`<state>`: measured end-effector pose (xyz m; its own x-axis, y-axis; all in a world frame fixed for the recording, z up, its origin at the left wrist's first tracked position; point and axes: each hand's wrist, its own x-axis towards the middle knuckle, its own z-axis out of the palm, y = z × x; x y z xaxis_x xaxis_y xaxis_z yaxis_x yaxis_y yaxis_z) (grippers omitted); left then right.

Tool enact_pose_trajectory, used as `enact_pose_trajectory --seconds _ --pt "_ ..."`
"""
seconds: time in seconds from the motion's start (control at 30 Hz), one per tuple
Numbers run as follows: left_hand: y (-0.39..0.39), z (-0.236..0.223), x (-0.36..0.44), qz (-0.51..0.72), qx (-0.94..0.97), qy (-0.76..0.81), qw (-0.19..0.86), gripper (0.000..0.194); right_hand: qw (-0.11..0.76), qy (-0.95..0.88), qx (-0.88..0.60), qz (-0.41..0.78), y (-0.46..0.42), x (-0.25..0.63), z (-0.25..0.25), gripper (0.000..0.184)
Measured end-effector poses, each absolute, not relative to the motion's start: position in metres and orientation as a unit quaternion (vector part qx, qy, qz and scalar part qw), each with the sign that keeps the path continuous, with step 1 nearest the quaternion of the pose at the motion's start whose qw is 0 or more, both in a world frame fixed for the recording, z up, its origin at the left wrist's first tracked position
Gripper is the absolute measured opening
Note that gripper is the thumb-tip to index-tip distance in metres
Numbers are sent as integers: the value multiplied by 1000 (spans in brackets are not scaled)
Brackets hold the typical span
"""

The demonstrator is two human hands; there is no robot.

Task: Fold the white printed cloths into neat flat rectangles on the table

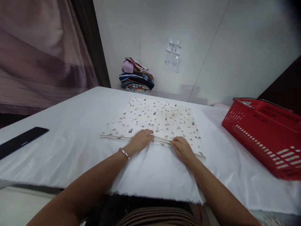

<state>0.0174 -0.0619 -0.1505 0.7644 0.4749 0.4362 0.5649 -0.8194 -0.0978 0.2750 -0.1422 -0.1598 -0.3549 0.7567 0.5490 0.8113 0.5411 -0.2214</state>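
Observation:
A folded white cloth [162,117] with small grey and brown printed figures lies flat on the white-covered table, its layered near edge facing me. My left hand [141,139], with a silver bracelet at the wrist, holds that near edge about its middle, fingers bent over the top. A little to the right, my right hand [182,147] pinches the same edge, where the layers lift slightly between the two hands. Both thumbs are mostly hidden from view.
A red plastic basket [263,135] with a metal handle stands at the right. A black flat object [22,141] lies at the left. Behind, a pile of folded fabrics [136,77] stands against the wall, near paper notes [172,56]. A pinkish curtain [42,56] hangs left.

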Motion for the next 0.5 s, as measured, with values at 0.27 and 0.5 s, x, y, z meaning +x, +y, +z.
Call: enact_pose_trajectory --seconds 0.27,0.5 --pt "-73 -147 15 -287 -923 -218 132 19 264 -830 -488 -55 -143 276 -162 20" --pt "-74 -146 15 -286 -926 -241 53 14 211 -841 -492 -78 -145 274 -160 16"
